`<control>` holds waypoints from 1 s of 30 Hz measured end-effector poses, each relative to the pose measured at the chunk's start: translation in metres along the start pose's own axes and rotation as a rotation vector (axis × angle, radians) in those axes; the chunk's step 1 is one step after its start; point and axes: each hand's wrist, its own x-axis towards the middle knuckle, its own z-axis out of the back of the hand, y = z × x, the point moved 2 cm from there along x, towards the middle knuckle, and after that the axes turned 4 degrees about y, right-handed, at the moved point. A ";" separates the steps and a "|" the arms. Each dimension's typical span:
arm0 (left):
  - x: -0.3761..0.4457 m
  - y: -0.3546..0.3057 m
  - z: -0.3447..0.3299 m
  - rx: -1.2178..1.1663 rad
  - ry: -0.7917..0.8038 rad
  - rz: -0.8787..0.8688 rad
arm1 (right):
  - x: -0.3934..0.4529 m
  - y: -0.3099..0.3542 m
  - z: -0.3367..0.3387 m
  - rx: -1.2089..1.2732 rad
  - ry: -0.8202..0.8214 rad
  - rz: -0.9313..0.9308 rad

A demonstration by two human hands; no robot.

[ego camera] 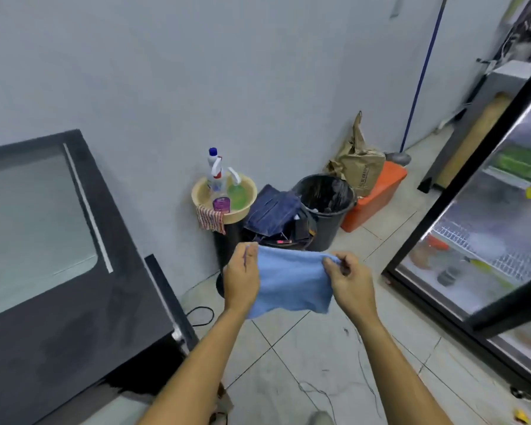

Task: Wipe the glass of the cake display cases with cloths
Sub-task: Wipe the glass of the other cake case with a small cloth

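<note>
A light blue cloth (pixel 292 282) hangs spread between my two hands at chest height above the tiled floor. My left hand (pixel 242 277) pinches its upper left corner, and my right hand (pixel 350 283) pinches its upper right corner. A black display case with a glass top panel (pixel 34 222) stands at the left. A glass-fronted display case (pixel 485 240) with lit shelves and a black frame stands at the right. Neither hand touches either case.
Against the wall ahead, a beige basin (pixel 246 207) holds spray bottles (pixel 219 179) and has a striped rag (pixel 210 220) over its rim. Beside it are folded dark clothes (pixel 273 213), a black bin (pixel 325 204), an orange box (pixel 377 197) and a paper bag (pixel 359 167). A black cable (pixel 201 314) lies on the floor.
</note>
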 end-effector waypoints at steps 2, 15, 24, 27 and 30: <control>0.028 0.003 -0.002 0.026 -0.058 0.001 | 0.044 -0.007 -0.009 -0.020 0.113 0.041; 0.138 -0.011 -0.014 0.025 -0.442 0.149 | 0.252 0.023 -0.066 -0.037 0.562 0.271; 0.197 0.061 -0.019 0.037 -0.252 0.311 | 0.323 -0.028 -0.120 -0.122 0.654 0.210; 0.231 0.094 -0.030 0.051 -0.188 0.376 | 0.353 -0.051 -0.147 -0.155 0.655 0.165; 0.269 0.118 -0.035 0.039 -0.170 0.443 | 0.385 -0.066 -0.178 -0.192 0.655 0.121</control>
